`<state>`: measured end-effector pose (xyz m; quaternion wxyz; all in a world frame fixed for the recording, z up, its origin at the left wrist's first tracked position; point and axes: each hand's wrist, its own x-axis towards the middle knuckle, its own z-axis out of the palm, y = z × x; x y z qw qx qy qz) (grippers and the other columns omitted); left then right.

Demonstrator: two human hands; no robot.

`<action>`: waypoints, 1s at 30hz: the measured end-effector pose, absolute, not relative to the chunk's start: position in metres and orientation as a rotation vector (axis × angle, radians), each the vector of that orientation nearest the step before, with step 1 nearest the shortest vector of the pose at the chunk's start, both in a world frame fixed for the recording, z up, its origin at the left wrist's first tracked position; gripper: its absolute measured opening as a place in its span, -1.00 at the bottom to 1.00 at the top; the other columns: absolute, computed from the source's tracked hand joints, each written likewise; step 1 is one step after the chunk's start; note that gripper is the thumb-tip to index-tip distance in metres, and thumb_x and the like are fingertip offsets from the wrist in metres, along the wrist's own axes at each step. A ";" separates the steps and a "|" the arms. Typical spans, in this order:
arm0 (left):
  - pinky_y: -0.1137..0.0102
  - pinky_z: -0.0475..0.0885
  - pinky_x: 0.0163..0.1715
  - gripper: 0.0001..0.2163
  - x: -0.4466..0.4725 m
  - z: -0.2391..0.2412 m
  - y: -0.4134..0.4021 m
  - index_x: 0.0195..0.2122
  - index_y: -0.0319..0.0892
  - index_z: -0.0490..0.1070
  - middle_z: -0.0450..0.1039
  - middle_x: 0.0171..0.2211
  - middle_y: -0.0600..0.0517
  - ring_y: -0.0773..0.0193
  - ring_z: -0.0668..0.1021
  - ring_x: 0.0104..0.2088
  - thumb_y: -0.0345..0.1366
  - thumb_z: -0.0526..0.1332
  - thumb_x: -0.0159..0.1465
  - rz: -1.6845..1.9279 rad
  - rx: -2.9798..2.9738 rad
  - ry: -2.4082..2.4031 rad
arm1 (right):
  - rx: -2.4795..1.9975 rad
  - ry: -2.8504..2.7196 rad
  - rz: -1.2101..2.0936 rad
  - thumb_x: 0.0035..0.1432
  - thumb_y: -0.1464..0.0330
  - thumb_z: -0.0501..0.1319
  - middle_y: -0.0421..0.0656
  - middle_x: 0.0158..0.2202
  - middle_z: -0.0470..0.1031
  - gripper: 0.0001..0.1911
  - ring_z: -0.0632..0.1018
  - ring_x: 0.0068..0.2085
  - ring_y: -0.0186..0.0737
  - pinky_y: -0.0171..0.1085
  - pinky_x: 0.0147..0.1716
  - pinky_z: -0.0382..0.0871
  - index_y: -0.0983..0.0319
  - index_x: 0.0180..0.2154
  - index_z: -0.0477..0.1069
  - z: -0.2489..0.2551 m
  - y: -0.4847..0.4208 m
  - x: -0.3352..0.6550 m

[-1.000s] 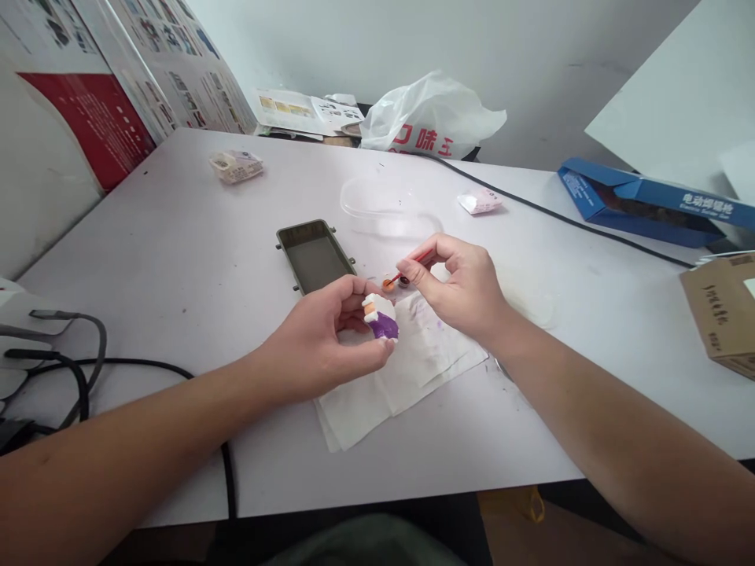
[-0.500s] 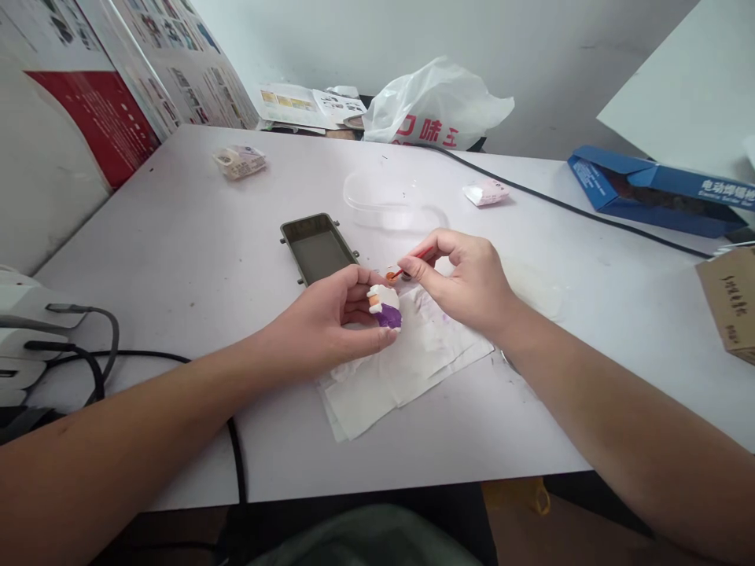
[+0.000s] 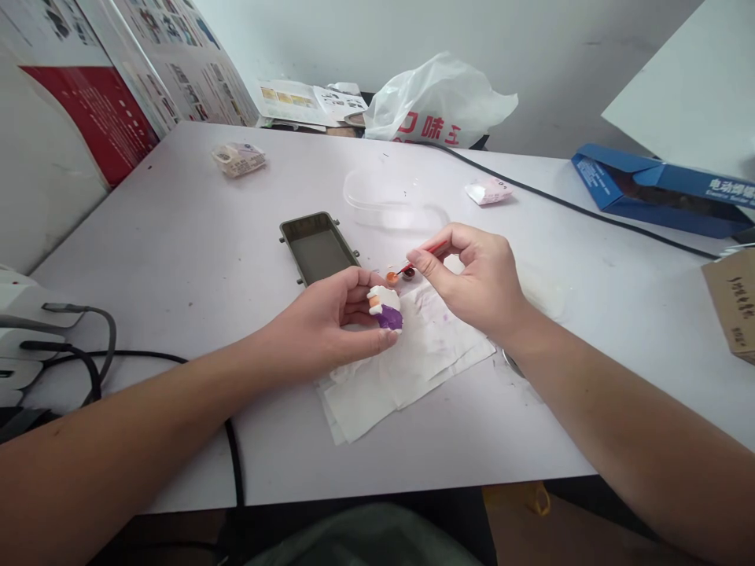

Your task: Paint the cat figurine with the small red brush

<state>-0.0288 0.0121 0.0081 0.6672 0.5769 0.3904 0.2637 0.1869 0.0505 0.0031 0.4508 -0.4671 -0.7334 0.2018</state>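
Observation:
My left hand (image 3: 348, 314) is closed around a small white figurine (image 3: 387, 306), partly painted purple and orange. Between the thumb and fingers of my right hand (image 3: 469, 267) is a thin red paintbrush (image 3: 435, 248), its dark tip pointing down to the left. The tip is close to two little paint pots, an orange one (image 3: 392, 277) and a dark one (image 3: 408, 273); whether it touches either I cannot tell. Beneath the hands lie white tissues (image 3: 377, 401) with faint purple stains.
A dark grey tray (image 3: 318, 245) sits behind my left hand. Farther back are a clear plastic lid (image 3: 392, 208), small packets (image 3: 239, 160) and a white plastic bag (image 3: 436, 102). A black cable (image 3: 548, 193) runs toward a blue box (image 3: 661, 192) and a cardboard box (image 3: 734, 303) on the right.
My right hand has drawn the brush slightly up and to the right, off the orange pot toward the dark pot. My left hand stays in place with the figurine.

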 end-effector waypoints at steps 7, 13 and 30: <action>0.41 0.45 -0.13 -0.59 -0.029 0.008 0.014 0.05 -0.16 0.30 0.46 -0.20 0.07 0.37 0.51 -0.18 -0.32 0.40 0.24 0.601 1.235 0.848 | -1.067 -1.563 0.541 0.16 0.32 0.39 -0.19 -0.43 0.62 -0.87 0.61 -0.37 -0.21 -0.17 -0.35 0.50 0.15 -0.41 0.51 0.011 0.046 0.187; 0.47 0.47 -0.11 -0.62 -0.034 0.005 0.021 0.05 -0.14 0.30 0.41 -0.10 0.05 0.41 0.51 -0.12 -0.43 0.38 0.26 0.548 1.204 0.687 | -1.011 -1.417 0.941 0.16 0.24 0.40 -0.23 -0.45 0.60 -0.83 0.63 -0.39 -0.27 -0.23 -0.34 0.54 0.15 -0.40 0.50 0.023 0.028 0.181; 0.43 0.46 -0.08 -0.67 -0.037 0.006 0.025 -0.02 -0.14 0.36 0.41 -0.08 0.03 0.37 0.50 -0.10 -0.53 0.35 0.24 0.517 1.235 0.588 | -1.077 -1.549 1.089 0.07 0.21 0.45 -0.18 -0.37 0.68 -0.83 0.68 -0.34 -0.17 -0.22 -0.35 0.62 0.13 -0.40 0.55 0.016 0.022 0.178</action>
